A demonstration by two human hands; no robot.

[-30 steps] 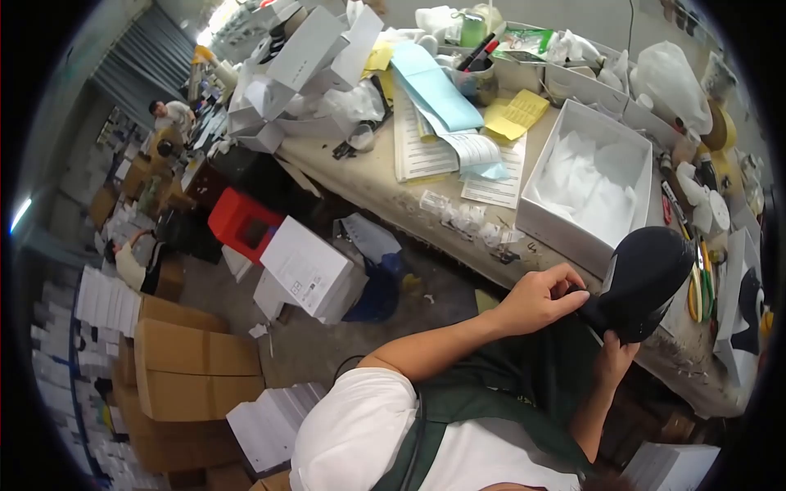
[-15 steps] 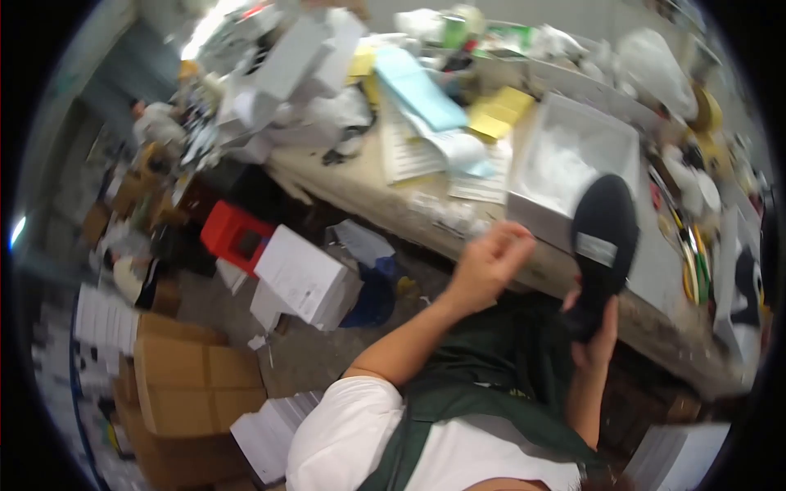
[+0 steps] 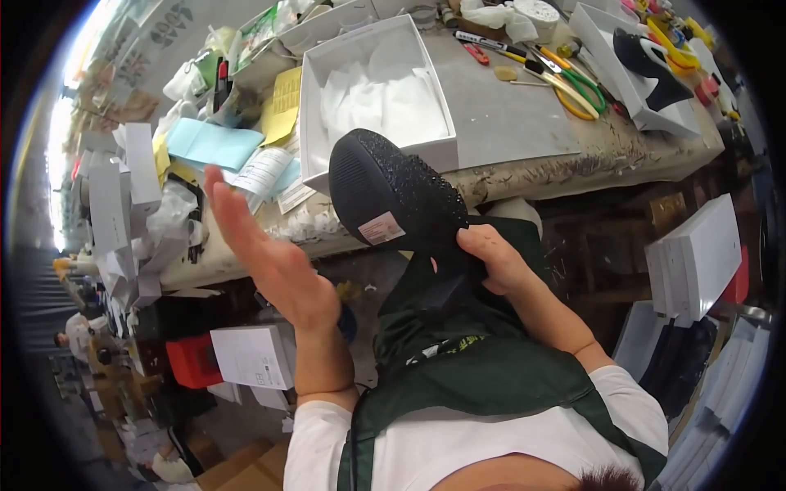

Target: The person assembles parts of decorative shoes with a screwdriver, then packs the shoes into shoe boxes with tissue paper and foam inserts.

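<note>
A: Head view: the black shoe (image 3: 393, 192) is held sole-up just in front of the white box (image 3: 304, 98), gripped at its heel end by the right hand (image 3: 491, 258). The left hand (image 3: 262, 245) is spread flat with nothing held, left of the box.

B: Risk judged: a one-end grip. The shoe could be tipped or dropped below the box if struck by that open palm.

Worn workbench (image 3: 573, 168) w/ clutter; bright light (image 3: 61, 139) left; floor boxes (image 3: 254, 356).
</note>
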